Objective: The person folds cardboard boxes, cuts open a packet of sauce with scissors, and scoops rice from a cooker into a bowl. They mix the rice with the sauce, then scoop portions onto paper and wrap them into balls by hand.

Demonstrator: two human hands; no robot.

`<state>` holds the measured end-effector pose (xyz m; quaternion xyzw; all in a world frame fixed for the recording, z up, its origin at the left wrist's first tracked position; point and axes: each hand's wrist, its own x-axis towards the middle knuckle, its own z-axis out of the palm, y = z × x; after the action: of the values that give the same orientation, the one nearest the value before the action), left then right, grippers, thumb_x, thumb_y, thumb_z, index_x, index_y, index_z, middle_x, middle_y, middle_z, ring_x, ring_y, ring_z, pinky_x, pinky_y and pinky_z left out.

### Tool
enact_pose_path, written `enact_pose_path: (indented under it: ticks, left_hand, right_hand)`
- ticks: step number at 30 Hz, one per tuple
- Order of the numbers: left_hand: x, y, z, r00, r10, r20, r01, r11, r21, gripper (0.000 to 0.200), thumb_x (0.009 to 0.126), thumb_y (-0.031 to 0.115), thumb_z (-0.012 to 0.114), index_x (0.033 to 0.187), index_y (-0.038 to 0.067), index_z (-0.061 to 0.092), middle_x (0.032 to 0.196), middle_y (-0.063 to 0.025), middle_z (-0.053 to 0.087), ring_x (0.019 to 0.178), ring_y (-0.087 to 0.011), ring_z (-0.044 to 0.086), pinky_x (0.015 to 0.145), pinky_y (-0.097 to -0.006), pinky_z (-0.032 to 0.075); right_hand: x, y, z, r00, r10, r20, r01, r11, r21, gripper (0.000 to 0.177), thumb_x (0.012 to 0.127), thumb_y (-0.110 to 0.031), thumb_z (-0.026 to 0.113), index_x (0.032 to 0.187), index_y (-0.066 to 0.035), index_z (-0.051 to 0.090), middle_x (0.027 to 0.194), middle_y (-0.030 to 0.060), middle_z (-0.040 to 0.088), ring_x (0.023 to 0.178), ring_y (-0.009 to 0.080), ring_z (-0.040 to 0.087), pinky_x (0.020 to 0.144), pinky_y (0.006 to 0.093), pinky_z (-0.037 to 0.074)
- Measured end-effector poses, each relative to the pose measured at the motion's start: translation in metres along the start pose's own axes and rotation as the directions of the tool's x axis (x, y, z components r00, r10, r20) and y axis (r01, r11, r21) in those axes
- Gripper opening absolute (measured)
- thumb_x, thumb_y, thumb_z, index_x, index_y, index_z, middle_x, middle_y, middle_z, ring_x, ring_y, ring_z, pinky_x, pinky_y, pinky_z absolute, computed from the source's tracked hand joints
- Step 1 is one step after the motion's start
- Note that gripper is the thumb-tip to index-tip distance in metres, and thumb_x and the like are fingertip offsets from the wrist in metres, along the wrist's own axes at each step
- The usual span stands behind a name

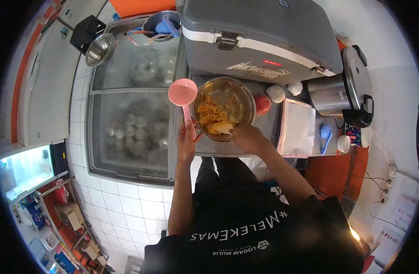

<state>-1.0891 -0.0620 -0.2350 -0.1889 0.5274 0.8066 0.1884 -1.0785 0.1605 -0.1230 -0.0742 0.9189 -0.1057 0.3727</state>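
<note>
A steel bowl (249, 107) on the counter holds orange-yellow, crumbly food (211, 112), heaped toward its left side. My right hand (247, 138) is closed at the bowl's near rim around the handle of a pale spatula or rice paddle (222, 127), whose blade rests in the food. Left of the bowl, my left hand (187, 140) grips the handle of a pink ladle (182, 92). The ladle's round cup points away from me, over the counter edge beside the bowl. What lies inside the cup is hard to make out.
Behind the bowl stands a large grey cooler box (264, 41). A rice cooker (339, 86), stacked wrapping sheets (297, 130), a blue scoop (326, 137) and a red bundle (263, 105) are to the right. A glass-topped freezer (132, 89) flanks the left, with a metal bowl (100, 49) on it.
</note>
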Motion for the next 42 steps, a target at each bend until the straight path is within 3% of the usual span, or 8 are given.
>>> enact_pose_path:
  ticks: [4, 7, 10, 14, 22, 27, 34, 42]
  left_hand:
    - [-0.004, 0.002, 0.002, 0.999, -0.035, -0.02, 0.036, 0.999, 0.029, 0.051, 0.1, 0.054, 0.053, 0.122, 0.009, 0.06, 0.117, -0.007, 0.062, 0.115, -0.0204, 0.057, 0.099, -0.0461, 0.049]
    - [-0.009, 0.003, 0.008, 1.0, 0.025, -0.011, -0.024, 0.997, 0.072, 0.052, 0.099, 0.055, 0.053, 0.122, 0.008, 0.059, 0.115, -0.0053, 0.061, 0.115, -0.0222, 0.057, 0.098, -0.0483, 0.05]
    - [-0.012, 0.002, 0.009, 0.997, 0.05, -0.051, -0.042, 0.988, 0.149, 0.054, 0.099, 0.054, 0.054, 0.121, 0.004, 0.058, 0.111, -0.0103, 0.063, 0.111, -0.0233, 0.061, 0.094, -0.0475, 0.052]
    - [-0.024, 0.047, 0.003, 0.955, 0.282, 0.09, -0.205, 0.408, 0.89, 0.041, 0.101, 0.038, 0.055, 0.121, 0.002, 0.058, 0.102, -0.0165, 0.066, 0.093, -0.0302, 0.067, 0.079, -0.0417, 0.056]
    - [0.046, 0.124, 0.098, 0.852, 0.079, 0.518, -0.369, -0.612, 0.7, 0.024, 0.095, 0.016, 0.057, 0.114, 0.003, 0.063, 0.09, -0.0148, 0.071, 0.077, -0.0306, 0.073, 0.065, -0.0404, 0.059]
    - [0.054, 0.111, 0.134, 0.839, -0.16, 0.52, -0.487, -0.648, 0.586, 0.033, 0.087, 0.012, 0.063, 0.118, 0.001, 0.063, 0.087, -0.0175, 0.072, 0.085, -0.0313, 0.073, 0.07, -0.0438, 0.059]
    - [0.055, 0.123, 0.113, 0.84, -0.426, 0.336, -0.492, -0.336, 0.803, 0.03, 0.091, 0.019, 0.06, 0.108, -0.005, 0.063, 0.098, -0.03, 0.068, 0.095, -0.0432, 0.068, 0.085, -0.0503, 0.056]
    - [0.046, 0.064, 0.042, 0.836, -0.135, 0.532, -0.549, -0.187, 0.815, 0.028, 0.096, 0.025, 0.054, 0.105, 0.0, 0.062, 0.088, -0.0271, 0.067, 0.082, -0.0452, 0.066, 0.071, -0.0523, 0.053]
  right_hand:
    - [-0.006, 0.019, 0.037, 0.999, 0.032, 0.007, -0.031, 0.995, -0.096, 0.029, 0.091, -0.013, 0.047, 0.108, -0.005, 0.069, 0.1, 0.0205, 0.07, 0.094, 0.0375, 0.069, 0.082, 0.0521, 0.054]
    - [0.026, 0.02, 0.054, 0.914, -0.115, -0.388, 0.16, 0.983, 0.085, 0.027, 0.091, -0.016, 0.053, 0.105, 0.001, 0.068, 0.094, 0.0244, 0.069, 0.093, 0.0352, 0.071, 0.078, 0.05, 0.058]
    - [0.009, 0.025, 0.018, 0.97, 0.056, -0.238, -0.025, 0.991, 0.13, 0.028, 0.092, -0.02, 0.05, 0.103, -0.003, 0.068, 0.095, 0.0229, 0.07, 0.091, 0.0382, 0.069, 0.083, 0.0531, 0.054]
    - [-0.008, 0.083, -0.015, 0.968, 0.15, -0.199, -0.139, 0.988, 0.072, 0.031, 0.095, -0.022, 0.048, 0.089, 0.002, 0.065, 0.082, 0.0234, 0.07, 0.082, 0.0388, 0.07, 0.081, 0.051, 0.054]
    - [0.04, 0.124, 0.011, 0.959, 0.157, -0.237, -0.099, 0.966, 0.239, 0.035, 0.093, -0.021, 0.05, 0.073, 0.003, 0.066, 0.07, 0.0209, 0.068, 0.074, 0.0371, 0.07, 0.076, 0.0479, 0.056]
    - [0.035, 0.121, 0.036, 0.945, 0.2, -0.261, -0.093, 0.925, 0.369, 0.03, 0.092, -0.021, 0.052, 0.087, 0.005, 0.067, 0.079, 0.0261, 0.068, 0.079, 0.041, 0.069, 0.075, 0.0486, 0.056]
    - [0.049, 0.029, 0.096, 0.86, 0.163, -0.483, 0.035, 0.926, 0.375, 0.027, 0.091, -0.02, 0.057, 0.093, 0.005, 0.065, 0.078, 0.0263, 0.066, 0.08, 0.0405, 0.069, 0.072, 0.0488, 0.056]
    - [0.05, -0.03, 0.06, 0.863, 0.205, -0.463, 0.033, 0.889, 0.456, 0.021, 0.088, -0.014, 0.057, 0.094, 0.006, 0.063, 0.085, 0.0262, 0.067, 0.084, 0.0391, 0.069, 0.076, 0.0478, 0.057]
